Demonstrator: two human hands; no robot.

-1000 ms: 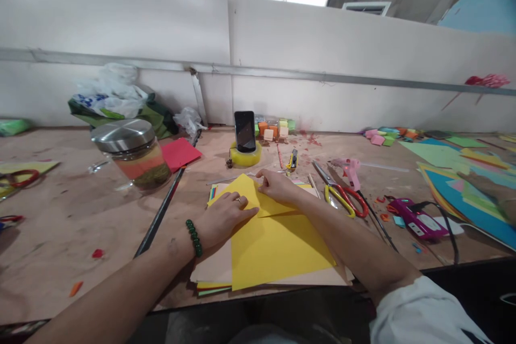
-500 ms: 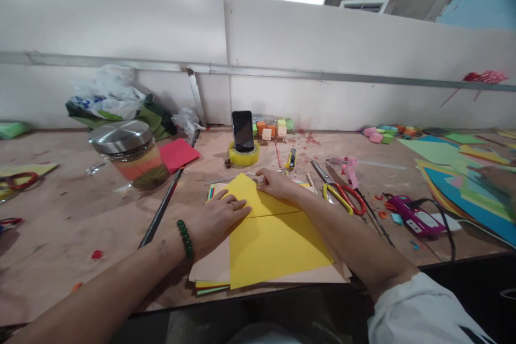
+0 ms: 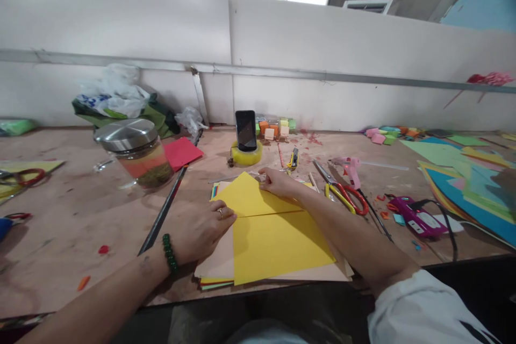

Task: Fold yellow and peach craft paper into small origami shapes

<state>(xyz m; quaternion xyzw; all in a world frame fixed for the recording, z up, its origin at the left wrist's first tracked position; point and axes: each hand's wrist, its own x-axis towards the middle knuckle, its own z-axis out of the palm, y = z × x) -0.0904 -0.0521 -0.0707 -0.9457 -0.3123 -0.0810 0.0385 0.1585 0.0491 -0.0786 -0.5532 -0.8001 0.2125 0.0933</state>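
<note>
Holding everyone's eye here is the yellow paper (image 3: 282, 244), on a pale stack of sheets (image 3: 215, 260) at the near edge of the table (image 3: 108, 204). A line crosses it; fold or second sheet, I can't say. On the left edge rests the left hand (image 3: 203, 231), its grip loosely open, fingers lightly bent, clasping nothing I can see; it probably steadies that side. And the right hand (image 3: 280, 183)! It's up at the far edge, fingers curled, forearm slanting over the sheet, perhaps to keep the top from slipping. Pinching or merely resting? Can't tell; the fingertips are hidden.

Look beyond: a phone (image 3: 245, 130) stands upright at a yellow tape roll (image 3: 246, 157), which seems to serve as its stand. To the right lie scissors (image 3: 345, 197), a pink glue gun (image 3: 352, 173) and a purple device (image 3: 417, 219) with a trailing cable, all outside the forearm, so that elbow has company. Leftward, a lidded glass jar (image 3: 141, 158) stands well apart from the paper.
</note>
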